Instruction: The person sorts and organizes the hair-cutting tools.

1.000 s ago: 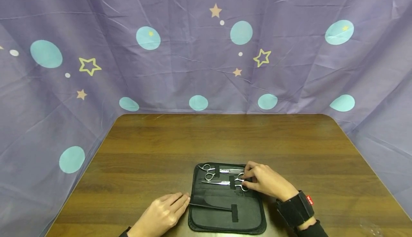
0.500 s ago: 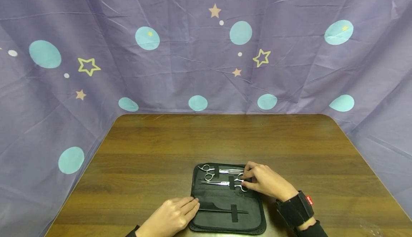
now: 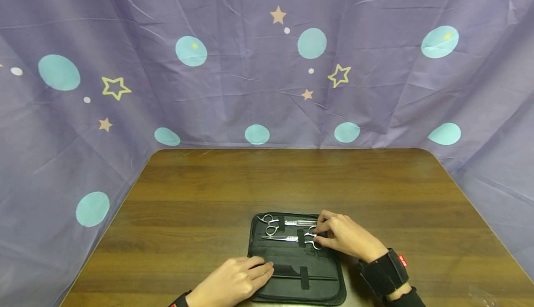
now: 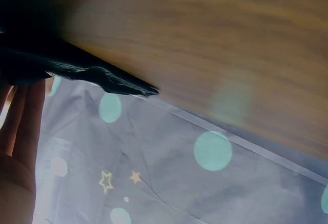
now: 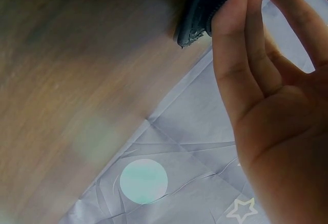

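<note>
In the head view, a flat black zip case (image 3: 292, 256) lies unfolded on the wooden table. My left hand (image 3: 233, 280) holds a black tail comb (image 3: 285, 271) by its wide end, covering that end. The comb's thin tail runs under a black elastic loop (image 3: 305, 278) to near the case's right side. My right hand (image 3: 346, 236) rests at the case's upper right edge, thumb and fingertips apart beside the handle rings of silver scissors (image 3: 288, 238). Silver thinning scissors (image 3: 292, 222) lie above, under another loop. In the right wrist view, my fingers (image 5: 230, 55) touch the case's edge.
The brown table (image 3: 200, 191) stretches out behind and to both sides of the case. A purple curtain (image 3: 238, 89) with stars and dots hangs around its far and side edges. Clear plastic (image 3: 481, 295) lies at the front right.
My left hand has moved right over the case with the comb, and the tail has slid farther through the loop. My right hand has stayed in place.
</note>
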### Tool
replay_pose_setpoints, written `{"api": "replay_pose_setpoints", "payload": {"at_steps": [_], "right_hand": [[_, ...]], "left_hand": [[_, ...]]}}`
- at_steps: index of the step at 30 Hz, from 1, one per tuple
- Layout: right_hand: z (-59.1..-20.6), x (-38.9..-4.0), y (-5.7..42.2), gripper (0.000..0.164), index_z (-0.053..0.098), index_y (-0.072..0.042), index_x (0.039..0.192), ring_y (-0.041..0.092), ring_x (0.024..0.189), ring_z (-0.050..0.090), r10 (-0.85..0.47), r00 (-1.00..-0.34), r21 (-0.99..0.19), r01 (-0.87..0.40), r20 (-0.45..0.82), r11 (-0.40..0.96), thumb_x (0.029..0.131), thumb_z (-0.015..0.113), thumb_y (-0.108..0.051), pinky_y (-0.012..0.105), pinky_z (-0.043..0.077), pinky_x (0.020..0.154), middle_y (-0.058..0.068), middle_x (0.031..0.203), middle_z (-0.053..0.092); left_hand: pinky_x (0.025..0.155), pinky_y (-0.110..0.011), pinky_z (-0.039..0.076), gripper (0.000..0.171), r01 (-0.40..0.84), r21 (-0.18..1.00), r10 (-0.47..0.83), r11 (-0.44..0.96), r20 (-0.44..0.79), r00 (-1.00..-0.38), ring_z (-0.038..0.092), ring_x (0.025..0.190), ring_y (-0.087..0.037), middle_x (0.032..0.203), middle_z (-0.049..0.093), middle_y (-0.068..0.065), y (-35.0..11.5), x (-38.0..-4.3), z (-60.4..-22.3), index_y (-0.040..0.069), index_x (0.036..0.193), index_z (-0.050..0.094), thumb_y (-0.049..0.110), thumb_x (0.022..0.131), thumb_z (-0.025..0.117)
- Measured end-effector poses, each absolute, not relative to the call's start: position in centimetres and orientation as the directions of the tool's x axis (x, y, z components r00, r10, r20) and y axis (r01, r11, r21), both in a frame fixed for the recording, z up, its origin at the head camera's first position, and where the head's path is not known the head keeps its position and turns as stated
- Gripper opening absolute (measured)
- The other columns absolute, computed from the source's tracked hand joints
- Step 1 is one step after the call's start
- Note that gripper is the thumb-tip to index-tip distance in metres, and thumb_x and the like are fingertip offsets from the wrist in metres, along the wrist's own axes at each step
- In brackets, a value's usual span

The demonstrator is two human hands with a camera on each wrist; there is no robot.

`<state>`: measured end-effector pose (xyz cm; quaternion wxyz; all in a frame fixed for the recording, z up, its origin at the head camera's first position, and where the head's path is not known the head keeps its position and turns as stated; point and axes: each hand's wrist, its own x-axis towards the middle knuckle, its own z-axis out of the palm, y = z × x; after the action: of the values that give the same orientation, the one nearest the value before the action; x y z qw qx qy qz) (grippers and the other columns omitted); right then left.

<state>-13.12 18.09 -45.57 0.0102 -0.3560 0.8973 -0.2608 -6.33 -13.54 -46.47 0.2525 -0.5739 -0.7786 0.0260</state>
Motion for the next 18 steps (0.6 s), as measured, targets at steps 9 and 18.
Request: {"api": "replay_pose_setpoints", "payload": {"at_steps": [9,18], "right_hand": [[-45.66,-13.17,18.05,0.021,0.071,-0.016,0.094,0.000,0.065,0.047,-0.646,-0.745,-0.475,-0.633,0.163,0.611,0.085,0.062,-0.032,0.017,0.040,0.057,-0.008,0.094,0.051],[-45.70,-13.23,18.17,0.022,0.071,-0.015,0.094,-0.002,0.065,0.045,-0.648,-0.740,-0.470,-0.644,0.182,0.603,0.085,0.061,-0.032,0.017,0.040,0.057,-0.007,0.094,0.052]], "left_hand": [[0.068,-0.015,0.044,0.030,0.853,-0.435,0.924,0.289,0.360,-0.129,0.056,0.093,-0.010,0.109,0.063,0.002,-12.79,-6.70,-46.32,0.012,0.111,0.065,0.017,0.088,0.046],[0.069,-0.015,0.044,0.029,0.905,-0.264,0.911,0.335,0.335,-0.240,0.055,0.096,-0.009,0.113,0.062,0.003,-12.62,-6.51,-46.63,0.017,0.112,0.066,0.025,0.089,0.050]]}}
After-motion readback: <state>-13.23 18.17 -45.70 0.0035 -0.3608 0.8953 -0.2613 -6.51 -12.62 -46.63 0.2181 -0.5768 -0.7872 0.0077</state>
